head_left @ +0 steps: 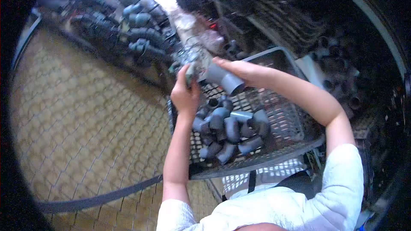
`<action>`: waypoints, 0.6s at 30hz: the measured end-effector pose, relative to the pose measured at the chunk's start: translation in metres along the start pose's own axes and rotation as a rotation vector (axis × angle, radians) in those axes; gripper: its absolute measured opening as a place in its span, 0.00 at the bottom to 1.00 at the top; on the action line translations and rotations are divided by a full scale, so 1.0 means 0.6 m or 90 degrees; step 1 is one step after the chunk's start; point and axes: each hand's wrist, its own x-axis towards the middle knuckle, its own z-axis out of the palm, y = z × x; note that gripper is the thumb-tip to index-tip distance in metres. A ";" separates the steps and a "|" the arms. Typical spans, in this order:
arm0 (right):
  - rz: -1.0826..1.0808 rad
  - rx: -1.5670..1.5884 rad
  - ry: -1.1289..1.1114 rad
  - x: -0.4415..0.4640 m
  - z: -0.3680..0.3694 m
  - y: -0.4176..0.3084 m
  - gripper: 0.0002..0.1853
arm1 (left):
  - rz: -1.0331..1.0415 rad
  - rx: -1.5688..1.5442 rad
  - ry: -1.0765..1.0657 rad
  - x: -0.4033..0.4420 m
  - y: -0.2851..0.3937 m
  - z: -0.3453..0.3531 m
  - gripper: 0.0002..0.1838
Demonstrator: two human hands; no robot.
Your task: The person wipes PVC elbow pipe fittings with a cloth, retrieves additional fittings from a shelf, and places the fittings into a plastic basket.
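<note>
Grey plastic pipe fitting (pixel 221 77): my right hand (pixel 246 72) is bent round it, holding it over the mesh basket (pixel 291 123). My left hand (pixel 184 96) is half curled; blur keeps me from telling whether it grips anything. Curved fittings (pixel 232 129) already lie heaped inside, so I judge the work partway; how much remains, I can't tell. I can read no labels or brands.
</note>
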 end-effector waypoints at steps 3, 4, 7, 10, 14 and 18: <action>-0.068 -0.109 -0.067 -0.031 0.012 -0.029 0.35 | 0.019 0.132 -0.018 -0.005 0.003 0.005 0.23; -0.009 -0.287 -0.050 -0.061 0.011 -0.065 0.37 | 0.045 0.113 -0.010 -0.005 0.000 0.008 0.22; -0.136 -0.382 -0.033 -0.103 -0.008 -0.097 0.38 | 0.046 0.088 -0.021 -0.015 -0.016 0.026 0.22; -0.309 -0.453 0.105 -0.153 -0.069 -0.110 0.35 | 0.027 0.042 -0.044 -0.026 -0.036 0.042 0.23; -0.372 -0.174 0.393 -0.288 -0.094 -0.102 0.34 | -0.041 -0.046 -0.068 -0.024 -0.040 0.044 0.20; -0.406 -0.246 0.750 -0.364 -0.162 -0.002 0.36 | -0.027 -0.030 -0.074 -0.028 -0.032 0.042 0.20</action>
